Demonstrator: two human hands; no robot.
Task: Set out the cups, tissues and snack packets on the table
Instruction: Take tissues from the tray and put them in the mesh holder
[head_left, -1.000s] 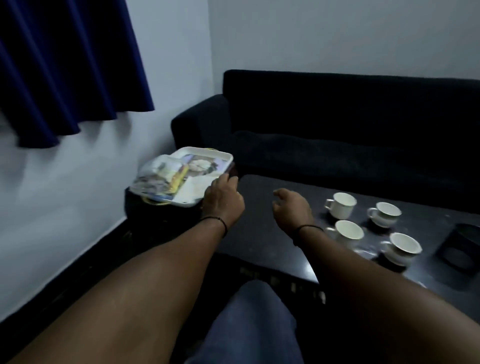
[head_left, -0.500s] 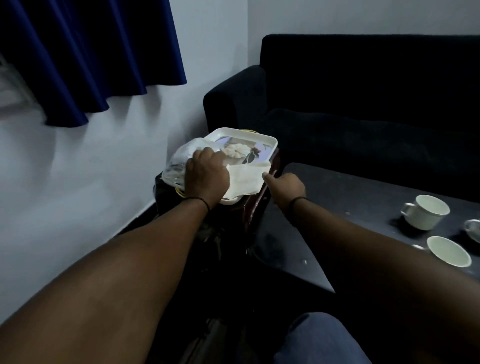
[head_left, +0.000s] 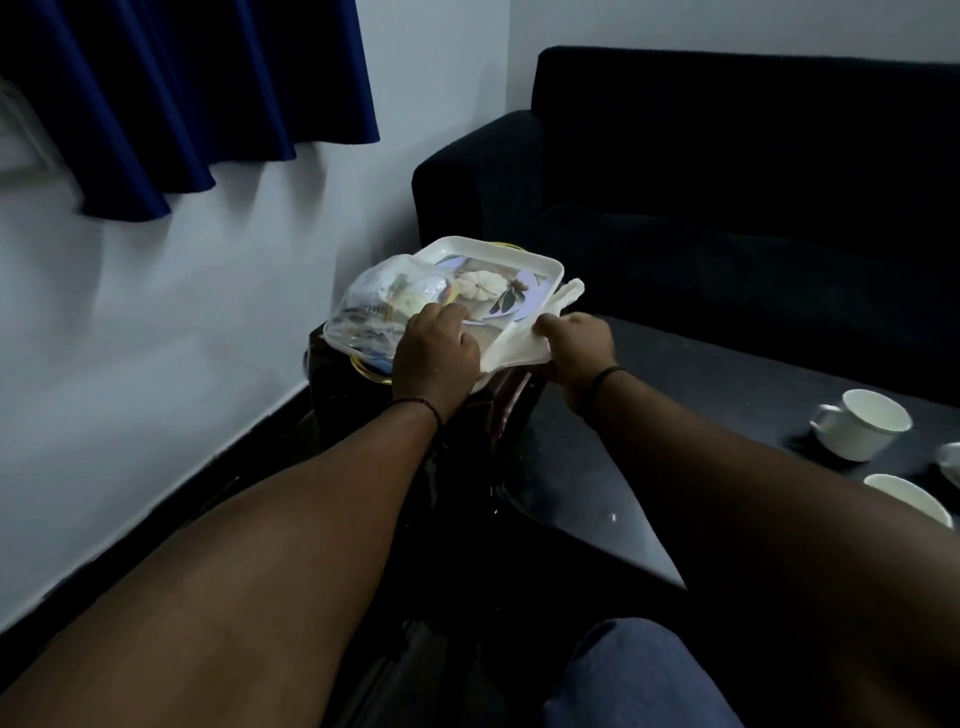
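Tissues (head_left: 519, 348) lie on the tray's (head_left: 498, 248) near edge, right hand (head_left: 576, 343) pinched on them, left hand (head_left: 436, 353) pressing flat beside the snack packets (head_left: 384, 296); a hasty pull could tip the tray off its stand, away from the tabletop (head_left: 675, 405). Half a second ago the right hand was only arriving

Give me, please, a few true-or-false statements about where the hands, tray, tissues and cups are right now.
1. The right hand grips the tissues. True.
2. The tray sits on the sofa. False: it rests on a dark stand beside the sofa.
3. The left hand holds a cup. False: it rests at the tray by the plastic bag.
4. Cups stand on the table. True.
5. The curtain is red. False: blue.
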